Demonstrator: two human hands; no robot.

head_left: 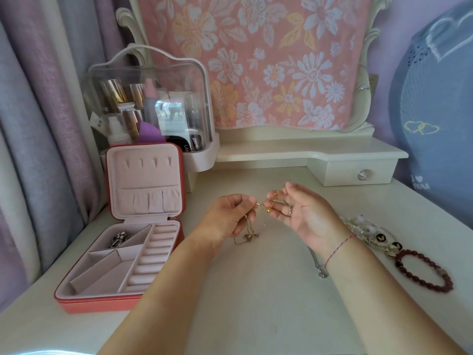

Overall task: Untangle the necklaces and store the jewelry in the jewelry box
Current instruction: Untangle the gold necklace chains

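Two hands hold a knot of thin gold necklaces [263, 204] just above the table [256, 298], with loose ends trailing down onto it. The left hand [227, 216] pinches one side of the knot; the right hand [304, 213] pinches the other, its outer fingers spread. Pulling the hands apart too hard would likely tighten the tangle or snap a link, and the trailing ends may loop back in. The chains look fine, light and slippery. The open box [107, 307] sits well to the left, a silver piece [119, 239] already in a back compartment
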